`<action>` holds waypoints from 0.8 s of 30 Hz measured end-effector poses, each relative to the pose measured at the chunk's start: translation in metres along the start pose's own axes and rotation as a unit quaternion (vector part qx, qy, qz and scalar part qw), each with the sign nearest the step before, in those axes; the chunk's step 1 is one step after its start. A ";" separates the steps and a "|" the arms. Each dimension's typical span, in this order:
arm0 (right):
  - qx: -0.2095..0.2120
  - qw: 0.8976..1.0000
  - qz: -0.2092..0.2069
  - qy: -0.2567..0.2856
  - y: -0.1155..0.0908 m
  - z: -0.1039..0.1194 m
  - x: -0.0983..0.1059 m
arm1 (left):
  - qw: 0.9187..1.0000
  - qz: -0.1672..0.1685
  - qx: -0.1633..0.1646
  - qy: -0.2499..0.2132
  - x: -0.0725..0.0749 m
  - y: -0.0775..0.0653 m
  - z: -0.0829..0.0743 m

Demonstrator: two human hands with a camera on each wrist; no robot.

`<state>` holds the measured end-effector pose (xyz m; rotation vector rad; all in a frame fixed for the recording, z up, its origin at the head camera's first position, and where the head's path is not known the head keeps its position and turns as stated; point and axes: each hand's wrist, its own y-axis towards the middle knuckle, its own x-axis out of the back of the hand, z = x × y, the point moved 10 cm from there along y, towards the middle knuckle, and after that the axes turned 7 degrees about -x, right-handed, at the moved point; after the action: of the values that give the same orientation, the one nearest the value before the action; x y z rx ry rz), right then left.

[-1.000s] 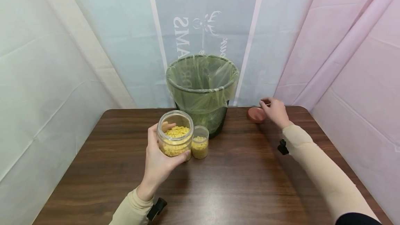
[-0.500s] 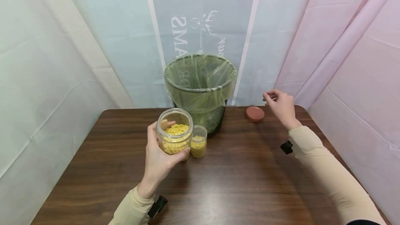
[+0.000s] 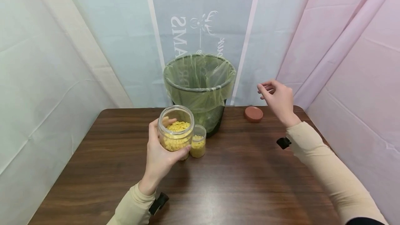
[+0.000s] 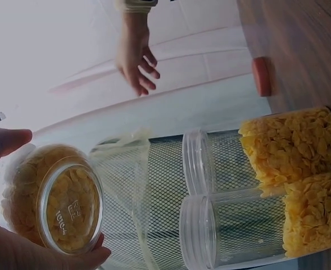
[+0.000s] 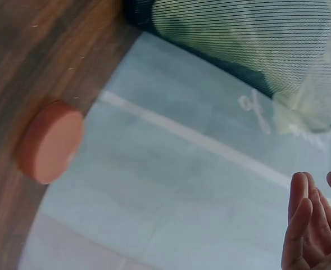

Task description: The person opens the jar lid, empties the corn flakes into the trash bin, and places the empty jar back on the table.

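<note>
My left hand (image 3: 159,164) grips a clear jar (image 3: 175,143) part filled with yellow cornflakes, its open mouth tipped toward the head camera. The left wrist view catches the base of this jar (image 4: 71,205), held up off the table. Two more clear jars of flakes stand side by side below; one jar (image 3: 198,146) shows just right of the held one, while the other is mostly hidden behind it in the head view. At the right, my right hand (image 3: 278,101) hovers with loosely bent fingers and nothing in them. Under it lies a reddish-brown lid (image 3: 253,114).
A mesh wastebasket (image 3: 200,101) lined with a pale green bag stands behind the jars at the back edge. The dark wooden table (image 3: 231,180) ends at cloth curtains (image 3: 125,37) on the back and both sides.
My right hand has risen from beside the lid, which stays on the table. My left hand keeps its grip and has raised the jar slightly.
</note>
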<state>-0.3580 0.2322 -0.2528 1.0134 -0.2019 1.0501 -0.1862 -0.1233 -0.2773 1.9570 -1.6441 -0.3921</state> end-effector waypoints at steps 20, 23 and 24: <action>-0.004 0.996 0.047 0.073 0.015 0.063 -0.024 | 1.000 -0.009 -0.023 -0.013 0.000 0.011 -0.003; -0.010 0.994 0.063 0.087 0.017 0.069 -0.030 | 0.999 -0.013 -0.027 -0.018 0.000 0.012 0.006; -0.016 0.993 0.072 0.091 0.017 0.070 -0.033 | 0.999 -0.015 -0.028 -0.019 0.000 0.012 0.010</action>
<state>-0.3677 0.1599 -0.2228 0.8783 -0.1440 1.2591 -0.2012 -0.1272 -0.2783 1.9456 -1.6123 -0.4834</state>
